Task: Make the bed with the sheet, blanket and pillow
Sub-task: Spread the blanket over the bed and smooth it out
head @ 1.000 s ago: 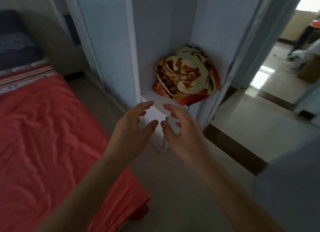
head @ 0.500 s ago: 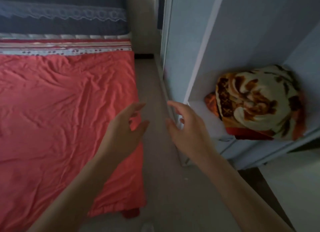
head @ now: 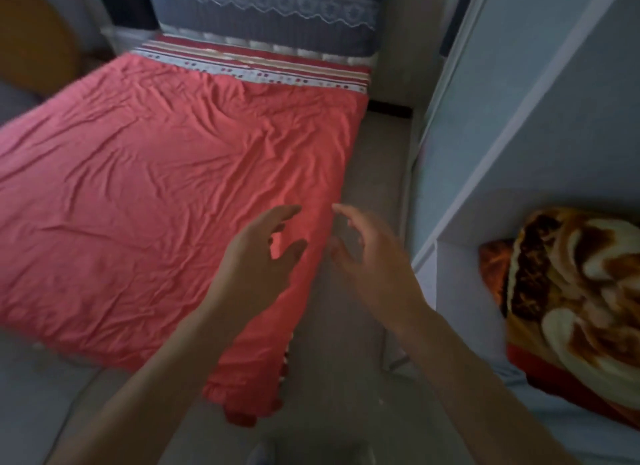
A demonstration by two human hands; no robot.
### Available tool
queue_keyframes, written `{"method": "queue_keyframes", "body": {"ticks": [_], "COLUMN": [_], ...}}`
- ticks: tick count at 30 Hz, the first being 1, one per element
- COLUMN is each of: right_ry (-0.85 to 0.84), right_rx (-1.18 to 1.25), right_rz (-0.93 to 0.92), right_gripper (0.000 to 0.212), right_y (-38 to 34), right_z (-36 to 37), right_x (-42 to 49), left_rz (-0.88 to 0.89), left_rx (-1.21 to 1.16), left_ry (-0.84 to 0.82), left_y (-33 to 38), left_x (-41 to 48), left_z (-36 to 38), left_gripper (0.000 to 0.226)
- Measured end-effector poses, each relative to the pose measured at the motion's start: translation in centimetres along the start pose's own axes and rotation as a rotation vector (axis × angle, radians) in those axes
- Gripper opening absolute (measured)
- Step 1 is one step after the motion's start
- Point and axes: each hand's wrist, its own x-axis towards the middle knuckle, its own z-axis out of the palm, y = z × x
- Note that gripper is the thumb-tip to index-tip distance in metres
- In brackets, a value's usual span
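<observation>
Head view: both my hands are out in front of me and hold nothing. My left hand (head: 256,260) hangs over the near right edge of the red sheet (head: 156,187), fingers spread and loose. My right hand (head: 375,270) is just beside it, over the strip of floor (head: 346,360) between bed and cupboard (head: 485,118), fingers loosely bent and bare.

The sheet already lies spread across the bed, though it is creased all over and its near corner hangs bunched toward the floor. At the head a striped strip (head: 249,66) shows past its far edge. The blanket (head: 575,308), brown and cream with orange, sits folded on the cupboard shelf (head: 460,291) at my right, well apart from both hands.

I judge the sheet step nearly done and the blanket step not begun. Next I would either pull the sheet flat along this edge, or turn right and take the blanket in both hands; it looks thick and soft, so a wide grasp underneath would serve.

The grey lace-trimmed cushion (head: 263,28) at the head may be the pillow; I cannot tell.

I can read no brand, label or writing anywhere.
</observation>
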Motion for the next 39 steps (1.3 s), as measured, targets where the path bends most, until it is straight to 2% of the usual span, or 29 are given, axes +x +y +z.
{"method": "queue_keyframes", "body": {"ticks": [8,15,20,29,39], "right_ry": [-0.019,-0.022,0.008,0.121,0.088], "right_rx": [0.015,0.034,0.026,-0.001,0.036], "right_rz": [-0.127,-0.158,-0.138,-0.118,-0.092], "right_gripper": [0.049,0.048,0.050,0.046,0.043], "right_y": [3.2,5.6,7.8,12.6,18.6], "right_z": [-6.1,-5.8,-4.6,-8.8,-11.4], "right_x": [6.4,15.3,23.4,40.0,59.2], "left_rz": [0.021,0.010,-0.011,0.118,0.098], "left_rx": [0.042,0.050,0.065,0.055,0.051], "left_ry": [0.106,0.170,0.173,0.055,0.098], "left_y": [5.0,3.8,1.2,2.0,2.0], "left_x": [5.0,12.4,21.1,41.0,60.3], "left_z": [4.6,5.3,5.9,10.4,14.5], "left_gripper": [0.050,0.050,0.051,0.050,0.048]}}
